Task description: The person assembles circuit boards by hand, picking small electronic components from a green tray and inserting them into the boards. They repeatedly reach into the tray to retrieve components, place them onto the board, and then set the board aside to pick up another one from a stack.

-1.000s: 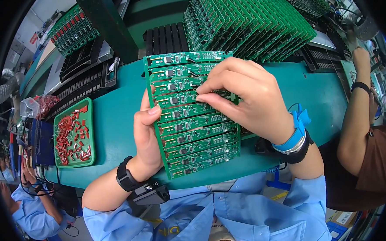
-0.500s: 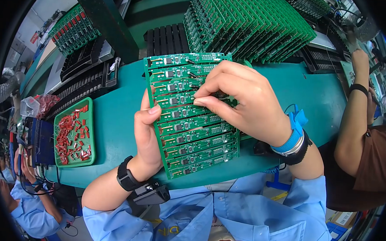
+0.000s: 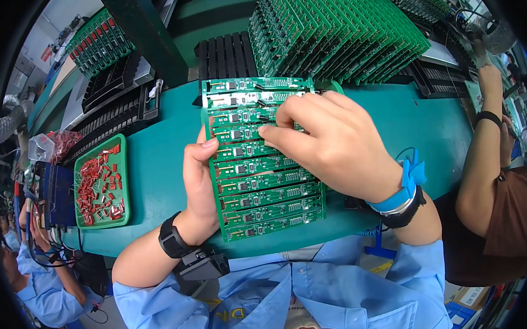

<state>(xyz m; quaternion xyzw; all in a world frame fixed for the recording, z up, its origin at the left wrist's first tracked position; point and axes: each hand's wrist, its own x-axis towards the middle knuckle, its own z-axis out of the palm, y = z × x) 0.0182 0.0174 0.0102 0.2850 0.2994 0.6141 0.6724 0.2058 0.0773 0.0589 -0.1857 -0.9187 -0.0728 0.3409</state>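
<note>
A green circuit board panel (image 3: 255, 203), split into several narrow strips with small parts on them, is tilted up in front of me over the bench. My left hand (image 3: 202, 176) grips its left edge, thumb on the front face and fingers behind. Over the upper middle of the panel is my right hand (image 3: 330, 144). Its fingers are curled in, and one fingertip touches a strip beside a row of small black upright components (image 3: 265, 118). Whatever lies between those fingers is hidden by the hand.
A green tray (image 3: 128, 187) of loose red components sits left on the green bench (image 3: 163, 153). Many upright boards (image 3: 341, 37) stand in a rack at the back, near a black slotted rack (image 3: 227, 55). A dark post (image 3: 139, 27) rises back left. A co-worker's arm (image 3: 478, 152) is at right.
The panel has shifted slightly up and its tilt has changed a little. My right hand's fingers have curled further in, and the fingertip on the strip has moved slightly up.
</note>
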